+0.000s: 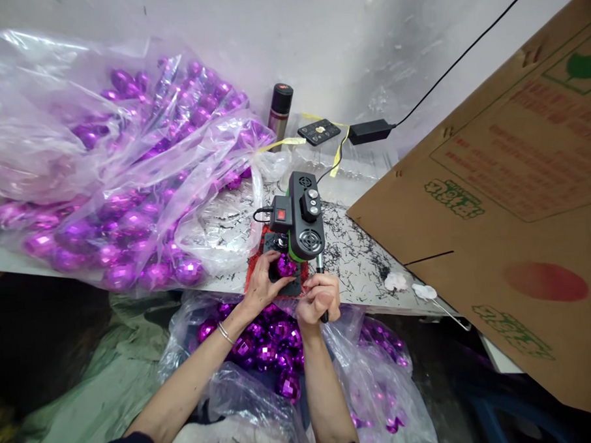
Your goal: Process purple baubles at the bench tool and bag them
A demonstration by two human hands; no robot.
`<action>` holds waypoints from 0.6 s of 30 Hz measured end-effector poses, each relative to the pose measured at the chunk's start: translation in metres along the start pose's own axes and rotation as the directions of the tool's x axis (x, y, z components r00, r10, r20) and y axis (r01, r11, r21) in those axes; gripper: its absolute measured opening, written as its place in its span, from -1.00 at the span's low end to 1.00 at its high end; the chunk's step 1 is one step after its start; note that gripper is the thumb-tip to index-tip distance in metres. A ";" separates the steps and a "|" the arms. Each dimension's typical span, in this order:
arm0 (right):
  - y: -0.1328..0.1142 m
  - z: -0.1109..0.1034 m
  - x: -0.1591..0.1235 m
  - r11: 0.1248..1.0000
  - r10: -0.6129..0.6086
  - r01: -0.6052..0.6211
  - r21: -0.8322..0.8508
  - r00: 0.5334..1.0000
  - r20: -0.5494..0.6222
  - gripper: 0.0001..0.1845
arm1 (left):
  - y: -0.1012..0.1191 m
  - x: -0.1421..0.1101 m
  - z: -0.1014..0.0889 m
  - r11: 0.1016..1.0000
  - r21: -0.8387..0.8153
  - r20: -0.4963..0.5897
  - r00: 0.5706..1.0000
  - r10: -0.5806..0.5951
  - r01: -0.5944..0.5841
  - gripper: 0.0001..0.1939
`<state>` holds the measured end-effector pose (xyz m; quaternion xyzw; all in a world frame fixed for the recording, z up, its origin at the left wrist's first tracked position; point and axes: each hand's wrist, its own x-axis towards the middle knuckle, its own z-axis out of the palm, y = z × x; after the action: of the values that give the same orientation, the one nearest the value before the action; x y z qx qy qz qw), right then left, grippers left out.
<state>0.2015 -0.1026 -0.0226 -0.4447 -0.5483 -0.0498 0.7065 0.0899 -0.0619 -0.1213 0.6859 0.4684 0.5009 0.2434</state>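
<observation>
A small black bench press machine [302, 214] with vents, knobs and a red switch stands near the table's front edge. Below its head sits a shiny purple faceted ball [286, 266], pinched at its left and lower side between the thumb and fingers of my left hand [263, 285]. My right hand [319, 299] is closed around the machine's lever [319, 265], whose dark lower end shows under the fist. The ball's contact with the tool above it is hidden by the machine head. A red mat [251, 269] lies beneath the base.
A large clear bag of purple balls [129, 222] covers the table's left. Another open bag of balls [266, 347] lies below the edge. Behind stand a flask [280, 108], a phone [320, 132] and a power adapter [370, 131]. A big carton [511, 225] leans in at right. Black scraps litter the tabletop [345, 245].
</observation>
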 end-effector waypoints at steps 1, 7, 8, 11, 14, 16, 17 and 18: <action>0.000 0.000 -0.001 1.000 0.001 -0.001 0.002 1.000 0.000 -0.57 | 0.000 0.000 0.000 1.000 -0.002 0.000 1.000 0.002 -0.002 -0.38; 0.003 -0.001 -0.005 1.000 0.029 -0.029 0.011 1.000 0.006 -0.57 | 0.003 0.001 -0.003 1.000 0.005 0.023 1.000 -0.004 0.004 -0.37; 0.003 -0.001 -0.005 0.999 0.031 -0.031 0.015 1.000 0.006 -0.57 | 0.003 0.001 -0.004 1.000 0.005 0.025 1.000 -0.003 0.003 -0.37; 0.004 0.000 -0.007 0.999 0.029 -0.029 0.018 1.000 -0.002 -0.56 | 0.003 0.001 -0.004 1.000 -0.006 0.016 1.000 0.015 -0.015 -0.38; 0.004 0.000 -0.007 0.999 0.038 -0.038 0.033 0.999 0.008 -0.55 | 0.003 0.002 -0.003 1.000 -0.007 0.009 1.000 0.017 -0.017 -0.39; 0.004 -0.001 -0.006 0.997 0.046 -0.046 0.056 0.999 0.011 -0.56 | 0.003 0.002 -0.003 1.000 -0.003 0.013 1.000 0.009 -0.009 -0.39; 0.004 -0.001 -0.006 0.997 0.046 -0.046 0.065 0.999 0.010 -0.56 | 0.003 0.002 -0.003 1.000 -0.004 0.015 1.000 0.008 -0.008 -0.39; 0.004 -0.001 -0.006 0.997 0.046 -0.046 0.067 0.999 0.011 -0.56 | 0.003 0.002 -0.003 1.000 -0.006 0.016 1.000 0.007 -0.007 -0.38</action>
<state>0.2020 -0.1036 -0.0302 -0.4333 -0.5426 -0.0129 0.7195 0.0882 -0.0616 -0.1168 0.6909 0.4625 0.4975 0.2474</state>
